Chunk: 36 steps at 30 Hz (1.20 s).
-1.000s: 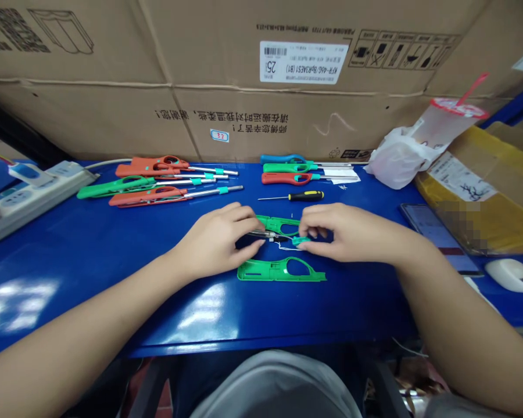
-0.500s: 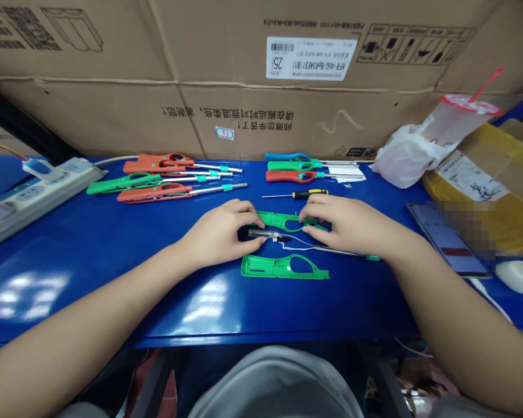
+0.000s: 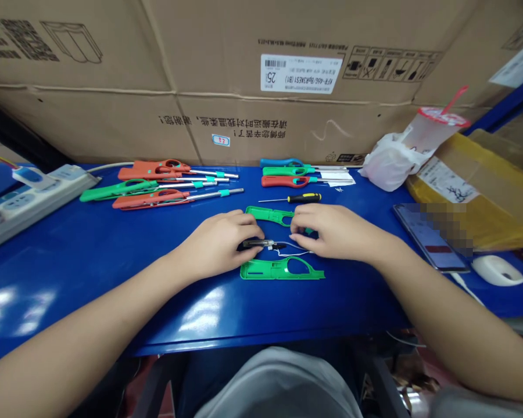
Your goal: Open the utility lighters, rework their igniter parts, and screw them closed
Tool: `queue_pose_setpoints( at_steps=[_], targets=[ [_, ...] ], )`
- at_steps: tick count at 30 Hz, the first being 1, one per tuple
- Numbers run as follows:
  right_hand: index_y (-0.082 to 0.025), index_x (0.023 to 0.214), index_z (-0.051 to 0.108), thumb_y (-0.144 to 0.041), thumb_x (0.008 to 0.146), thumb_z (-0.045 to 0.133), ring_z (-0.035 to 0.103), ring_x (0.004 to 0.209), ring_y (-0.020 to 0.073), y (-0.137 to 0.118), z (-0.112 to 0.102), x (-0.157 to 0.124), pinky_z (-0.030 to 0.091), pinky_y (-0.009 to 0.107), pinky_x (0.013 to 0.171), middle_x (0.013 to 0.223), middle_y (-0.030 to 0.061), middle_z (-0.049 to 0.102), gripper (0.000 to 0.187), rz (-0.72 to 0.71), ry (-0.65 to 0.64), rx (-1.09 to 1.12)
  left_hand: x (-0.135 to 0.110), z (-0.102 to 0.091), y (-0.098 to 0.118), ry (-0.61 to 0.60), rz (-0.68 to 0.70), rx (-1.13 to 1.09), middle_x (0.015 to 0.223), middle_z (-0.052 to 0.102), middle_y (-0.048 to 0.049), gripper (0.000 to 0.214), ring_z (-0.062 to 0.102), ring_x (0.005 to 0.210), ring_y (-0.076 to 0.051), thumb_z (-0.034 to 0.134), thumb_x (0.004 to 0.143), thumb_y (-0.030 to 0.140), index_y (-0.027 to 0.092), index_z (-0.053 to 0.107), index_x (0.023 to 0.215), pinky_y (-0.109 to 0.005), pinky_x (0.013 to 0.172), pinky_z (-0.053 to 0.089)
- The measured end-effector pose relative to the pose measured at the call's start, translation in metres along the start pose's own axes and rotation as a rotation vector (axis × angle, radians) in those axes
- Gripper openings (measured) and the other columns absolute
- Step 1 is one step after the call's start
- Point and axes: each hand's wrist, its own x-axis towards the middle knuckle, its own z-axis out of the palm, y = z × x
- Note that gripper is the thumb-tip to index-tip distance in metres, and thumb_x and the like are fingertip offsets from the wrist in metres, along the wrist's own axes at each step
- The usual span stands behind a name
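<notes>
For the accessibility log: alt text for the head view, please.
Two bare hands rest on a blue table: the left hand pinches a small metal tube, the right hand is at its wires, between a green near shell and far shell. A screwdriver, lighters and cardboard boxes lie behind.

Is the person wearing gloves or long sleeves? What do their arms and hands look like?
No gloves and no long sleeves. The left hand and right hand are bare. The left arm and right arm are uncovered as far as the picture shows. I see no rings, watch or bracelet. Grey clothing shows below.
</notes>
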Motion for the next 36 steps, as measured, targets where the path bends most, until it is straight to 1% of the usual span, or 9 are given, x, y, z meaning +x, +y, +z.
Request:
queue_pose_setpoints(
  at_steps=[6,13,16,19,22,25,29,31,36],
  targets=[
    [-0.019,0.096,0.071,-0.034,0.099,0.064,0.064,0.100,0.0229,0.004,0.015,-0.002,0.044,0.037,0.090,0.106,0.0073,0.068,0.017,-0.062,0.126,0.110,0.000,0.013,0.000,0.075,-0.070,-0.060,0.102,0.074,-0.0036,0.011,0.068,0.098,-0.022,0.062,0.100,0.023,0.021,0.072,0.103,-0.032,0.081,0.053],
    [-0.020,0.088,0.065,-0.026,0.097,0.064,0.063,0.096,0.0216,0.005,0.023,0.001,0.038,0.036,0.088,0.093,0.0034,0.069,0.011,-0.084,0.031,0.109,0.001,0.019,0.003,0.138,-0.087,-0.120,0.104,0.072,-0.0041,0.013,0.066,0.100,-0.023,0.065,0.096,0.024,0.021,0.072,0.107,-0.036,0.087,0.054],
    [-0.020,0.089,0.065,-0.033,0.100,0.063,0.062,0.092,0.0212,0.006,0.017,0.000,0.037,0.035,0.084,0.092,0.0042,0.069,0.017,-0.060,0.085,0.082,0.002,0.017,0.003,0.210,-0.090,-0.148,0.105,0.069,-0.0062,0.013,0.063,0.100,-0.024,0.065,0.095,0.027,0.019,0.071,0.104,-0.038,0.088,0.054],
    [-0.019,0.090,0.066,-0.034,0.102,0.056,0.061,0.084,0.0188,0.015,0.000,-0.008,0.040,0.033,0.079,0.091,0.0050,0.069,0.022,-0.022,0.118,0.163,0.001,0.011,0.002,0.230,-0.064,-0.108,0.098,0.067,-0.0061,0.016,0.062,0.094,-0.023,0.060,0.098,0.028,0.018,0.072,0.094,-0.037,0.085,0.053],
    [-0.020,0.090,0.070,-0.038,0.098,0.057,0.059,0.071,0.0155,0.031,-0.025,-0.024,0.041,0.028,0.067,0.083,0.0024,0.070,0.023,0.116,-0.006,0.259,0.000,0.003,0.004,0.193,-0.020,-0.041,0.094,0.068,-0.0052,0.022,0.062,0.090,-0.022,0.060,0.100,0.036,0.020,0.074,0.097,-0.036,0.081,0.052],
    [-0.023,0.089,0.074,-0.046,0.091,0.065,0.057,0.060,0.0135,0.044,-0.044,-0.037,0.040,0.027,0.059,0.071,-0.0017,0.068,0.025,0.273,-0.238,0.290,-0.002,-0.003,0.008,0.054,0.112,0.037,0.093,0.070,-0.0041,0.034,0.065,0.087,-0.023,0.069,0.093,0.054,0.021,0.075,0.099,-0.039,0.084,0.051],
    [-0.025,0.090,0.074,-0.044,0.085,0.072,0.060,0.064,0.0141,0.045,-0.041,-0.038,0.042,0.027,0.060,0.080,-0.0022,0.072,0.020,0.308,-0.418,0.256,-0.002,-0.003,0.013,-0.046,0.186,0.116,0.090,0.072,-0.0038,0.038,0.066,0.087,-0.025,0.072,0.088,0.057,0.021,0.074,0.099,-0.038,0.077,0.050],
    [-0.024,0.088,0.072,-0.038,0.085,0.072,0.062,0.068,0.0149,0.040,-0.032,-0.032,0.042,0.028,0.063,0.082,-0.0020,0.072,0.014,0.249,-0.414,0.241,-0.002,-0.001,0.012,-0.062,0.181,0.124,0.089,0.072,-0.0034,0.032,0.066,0.085,-0.023,0.069,0.092,0.052,0.022,0.074,0.100,-0.037,0.077,0.050],
    [-0.022,0.082,0.070,-0.023,0.087,0.068,0.062,0.072,0.0155,0.029,-0.015,-0.022,0.042,0.028,0.067,0.081,-0.0009,0.072,0.006,0.106,-0.279,0.226,-0.004,0.001,0.007,-0.054,0.154,0.128,0.090,0.073,-0.0039,0.028,0.067,0.084,-0.022,0.067,0.094,0.049,0.023,0.074,0.101,-0.035,0.077,0.051]
  ],
)
